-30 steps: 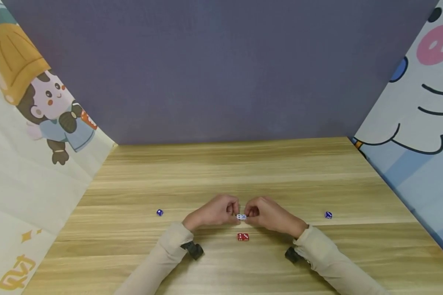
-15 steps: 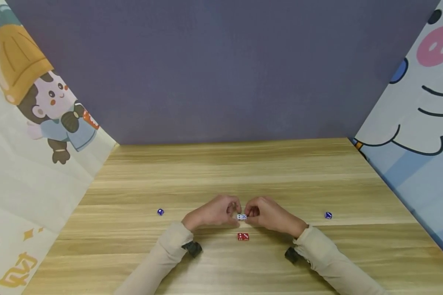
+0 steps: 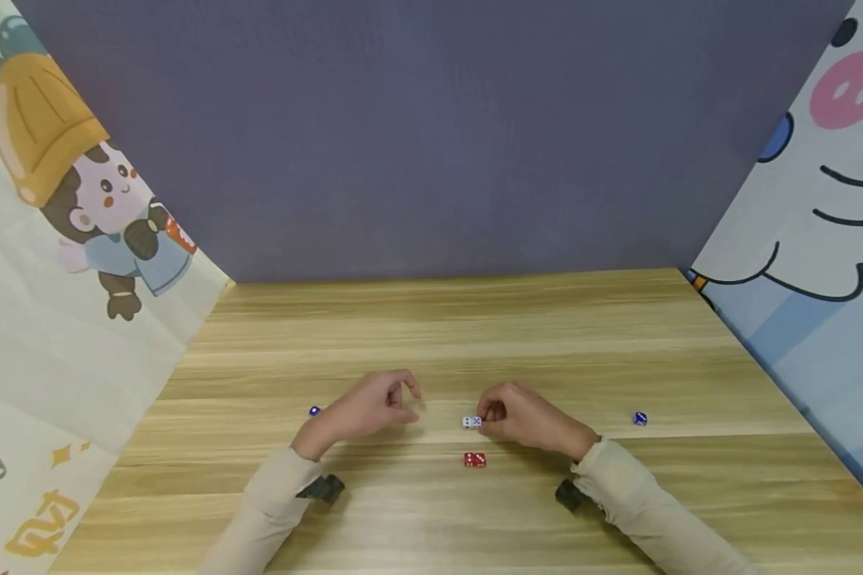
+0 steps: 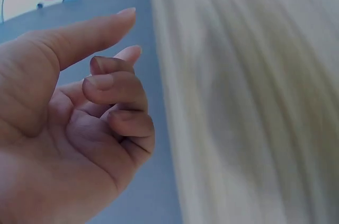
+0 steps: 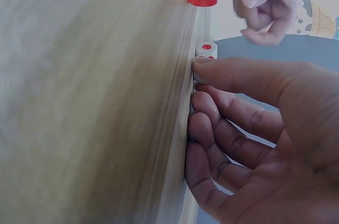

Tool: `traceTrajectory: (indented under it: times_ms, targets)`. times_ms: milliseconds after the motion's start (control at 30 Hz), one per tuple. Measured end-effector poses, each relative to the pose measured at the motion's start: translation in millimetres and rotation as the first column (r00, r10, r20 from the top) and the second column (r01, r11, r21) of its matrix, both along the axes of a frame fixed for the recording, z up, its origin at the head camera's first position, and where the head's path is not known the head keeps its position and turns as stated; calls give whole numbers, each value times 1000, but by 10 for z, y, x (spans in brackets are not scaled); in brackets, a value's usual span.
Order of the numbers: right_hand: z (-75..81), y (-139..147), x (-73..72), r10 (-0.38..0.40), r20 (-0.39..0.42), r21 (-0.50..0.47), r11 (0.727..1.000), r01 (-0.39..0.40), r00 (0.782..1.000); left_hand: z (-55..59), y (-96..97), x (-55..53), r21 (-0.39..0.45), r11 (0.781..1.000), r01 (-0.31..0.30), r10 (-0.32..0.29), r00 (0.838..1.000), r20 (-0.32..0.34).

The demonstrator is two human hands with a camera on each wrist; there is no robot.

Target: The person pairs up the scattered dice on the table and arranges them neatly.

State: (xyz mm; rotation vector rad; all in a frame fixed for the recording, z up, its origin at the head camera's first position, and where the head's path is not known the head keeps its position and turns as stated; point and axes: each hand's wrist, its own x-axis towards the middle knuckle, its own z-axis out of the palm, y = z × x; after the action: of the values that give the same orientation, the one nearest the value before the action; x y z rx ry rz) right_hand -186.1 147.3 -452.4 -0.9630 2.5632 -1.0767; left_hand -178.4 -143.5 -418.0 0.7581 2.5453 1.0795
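Two white dice (image 3: 467, 422) sit side by side on the wooden table. My right hand (image 3: 528, 417) pinches the right one between thumb and index finger; in the right wrist view the thumb partly covers this white die (image 5: 206, 49). To the left, my left hand (image 3: 363, 406) hovers above the table, holding nothing, thumb and index finger apart. The left wrist view shows its other fingers loosely bent. Just beyond that hand is a blue die (image 3: 315, 411), partly hidden by it. Nearer the person lies a pair of red dice (image 3: 475, 460), side by side.
Another blue die (image 3: 640, 418) rests out to the right on the wooden table (image 3: 431, 327). A grey-blue panel (image 3: 439, 144) stands at the back edge, with cartoon-printed sheets at both sides.
My left hand has let go of the white dice and moved left, toward the left blue die. The right hand and the white dice have stayed in place.
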Motion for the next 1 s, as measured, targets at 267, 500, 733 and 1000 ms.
traceTrajectory:
  times_ms: [267,500,733,1000]
  targets:
    - [-13,-10,8,5,-8,-3,1000,-5,1000,81,-638,118,0,983,-186,185,979,-84]
    - [4,-23,16,7,-15,8,1000,-7,1000,75,-1175,166,-48,937,-346,337,931,-138]
    - [14,-5,15,4,-19,19,1000,-3,1000,-16,-1372,152,-93,947,-307,299,950,-87]
    - [-6,-6,1,26,-29,-7,1000,-27,999,-142,-1410,155,-68,952,-297,294,954,-54]
